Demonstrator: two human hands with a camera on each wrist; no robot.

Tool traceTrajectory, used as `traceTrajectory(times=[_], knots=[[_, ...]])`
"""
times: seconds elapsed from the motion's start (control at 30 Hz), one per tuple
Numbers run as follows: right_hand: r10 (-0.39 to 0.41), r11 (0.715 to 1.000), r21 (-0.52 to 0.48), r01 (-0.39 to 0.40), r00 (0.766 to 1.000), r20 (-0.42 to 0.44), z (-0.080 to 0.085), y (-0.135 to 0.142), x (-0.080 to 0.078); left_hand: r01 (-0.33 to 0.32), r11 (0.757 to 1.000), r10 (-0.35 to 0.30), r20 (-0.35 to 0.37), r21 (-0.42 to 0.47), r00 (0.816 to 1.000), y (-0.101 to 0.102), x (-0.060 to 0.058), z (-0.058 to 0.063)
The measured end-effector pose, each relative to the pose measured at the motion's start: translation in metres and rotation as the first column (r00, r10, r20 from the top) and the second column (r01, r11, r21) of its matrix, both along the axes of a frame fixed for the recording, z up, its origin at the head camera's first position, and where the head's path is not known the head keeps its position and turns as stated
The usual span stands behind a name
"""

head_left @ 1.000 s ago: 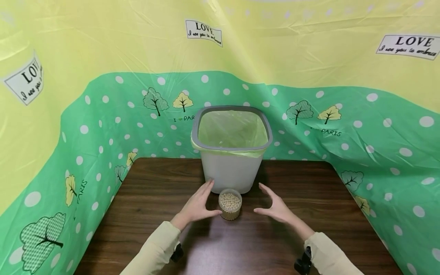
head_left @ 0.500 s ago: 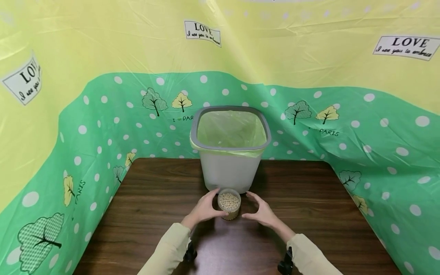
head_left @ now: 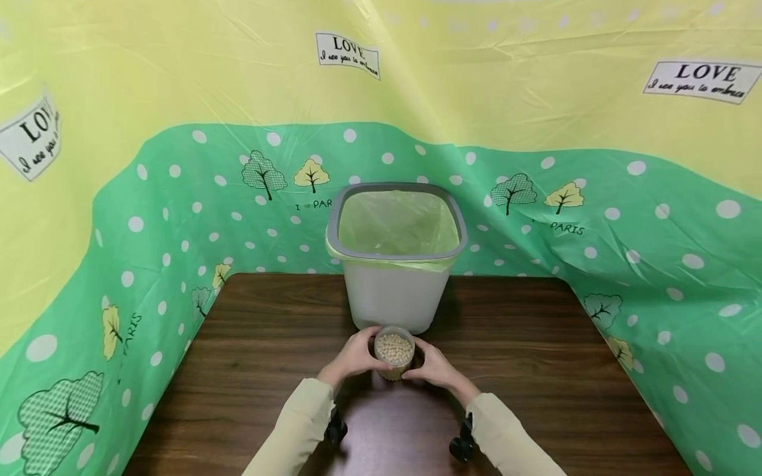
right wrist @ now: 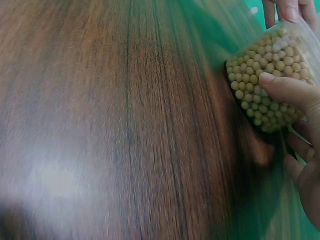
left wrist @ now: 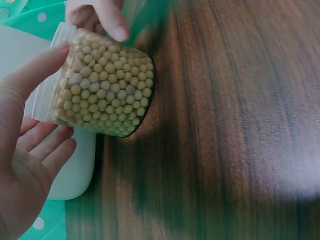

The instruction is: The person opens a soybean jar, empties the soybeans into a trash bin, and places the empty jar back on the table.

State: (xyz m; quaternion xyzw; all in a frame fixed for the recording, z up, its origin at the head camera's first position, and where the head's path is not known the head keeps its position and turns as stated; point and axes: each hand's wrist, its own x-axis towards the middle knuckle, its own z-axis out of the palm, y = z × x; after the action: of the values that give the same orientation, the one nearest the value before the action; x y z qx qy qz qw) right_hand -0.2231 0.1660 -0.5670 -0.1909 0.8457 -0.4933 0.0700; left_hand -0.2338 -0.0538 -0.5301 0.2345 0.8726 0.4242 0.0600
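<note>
A clear plastic jar of soybeans (head_left: 393,348) stands upright on the dark wood table, close in front of the bin. My left hand (head_left: 356,355) holds its left side, the thumb at the upper edge and the fingers curving behind. From the other side my right hand (head_left: 437,367) grips it; in the right wrist view that thumb (right wrist: 285,90) presses on the jar wall over the beans. Round pale-yellow beans (left wrist: 107,85) fill most of the jar in the left wrist view. Some fingers of both hands are hidden behind it.
Behind the jar stands a white bin (head_left: 395,291) with a grey rim and a green liner bag. A green and yellow printed cloth (head_left: 196,192) hangs around the back and sides of the table (head_left: 536,370).
Both hands have closed in on the jar of soybeans, the right hand coming leftward the most. Gaps showed beside the jar earlier; now fingers lie against it. The jar stays beside the bin.
</note>
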Motion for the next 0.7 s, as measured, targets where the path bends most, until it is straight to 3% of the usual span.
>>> traceTrajectory(times=[0.23,0.43,0.53,0.7], knots=[[0.029,0.998,-0.050,-0.029,1.000,-0.002,-0.005,-0.007,-0.003,-0.017,0.986,-0.010,0.157,0.169,0.987,0.001,0.002,0.004],[0.038,0.997,-0.065,-0.040,0.999,-0.031,0.004,-0.007,0.004,-0.059,0.947,-0.032,0.276,0.315,0.961,-0.002,0.007,0.004],[0.046,0.994,-0.096,-0.053,0.996,-0.071,0.018,-0.005,0.006,-0.028,0.919,-0.087,0.272,0.394,0.958,-0.005,0.012,0.020],[0.072,0.984,-0.149,-0.100,0.981,-0.183,0.054,-0.001,0.013,0.051,0.868,-0.191,0.237,0.494,0.952,-0.007,0.022,0.062]])
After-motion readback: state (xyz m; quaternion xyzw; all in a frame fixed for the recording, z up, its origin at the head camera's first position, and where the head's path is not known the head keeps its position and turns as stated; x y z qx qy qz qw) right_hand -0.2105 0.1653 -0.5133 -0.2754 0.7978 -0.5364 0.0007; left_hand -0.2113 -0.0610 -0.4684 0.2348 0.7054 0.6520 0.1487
